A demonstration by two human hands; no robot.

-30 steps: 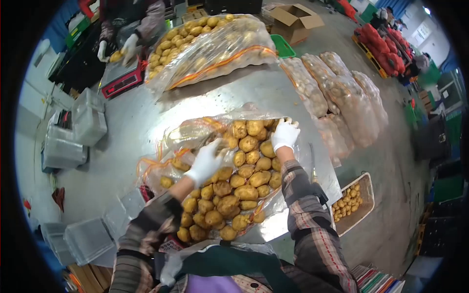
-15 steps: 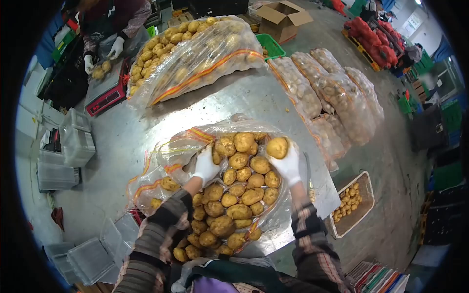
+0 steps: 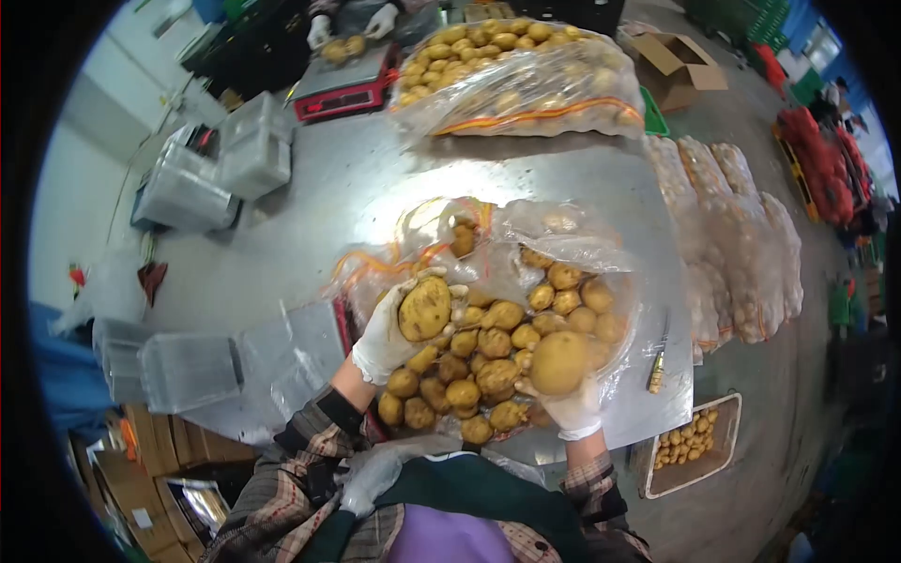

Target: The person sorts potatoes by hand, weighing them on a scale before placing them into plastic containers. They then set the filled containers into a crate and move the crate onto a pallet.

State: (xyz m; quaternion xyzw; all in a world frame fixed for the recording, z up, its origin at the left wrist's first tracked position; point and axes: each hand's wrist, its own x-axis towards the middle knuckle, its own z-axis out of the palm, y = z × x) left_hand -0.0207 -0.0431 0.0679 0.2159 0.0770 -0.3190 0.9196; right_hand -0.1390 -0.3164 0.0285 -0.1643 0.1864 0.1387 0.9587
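My left hand (image 3: pixel 387 340), in a white glove, grips a potato (image 3: pixel 425 308) with dirt marks and holds it up over the left side of the pile. Raised in my gloved right hand (image 3: pixel 570 410) is a larger, smooth, round potato (image 3: pixel 559 363). Below and between both hands many loose potatoes (image 3: pixel 497 376) lie in an opened clear plastic bag (image 3: pixel 601 257) with orange and yellow stripes. Part of the pile is hidden behind the held potatoes.
A large potato bag (image 3: pixel 526 113) stands at the table's far side, beside a red scale (image 3: pixel 340 100) where a co-worker's gloved hands (image 3: pixel 382 21) are. Clear plastic boxes (image 3: pixel 190 371) stand at left. A knife (image 3: pixel 656 372) lies near the right edge, above a crate (image 3: pixel 729 441) of potatoes.
Both hands have come nearer my body, each lifting a potato. My view has turned left, so the table appears shifted to the right.
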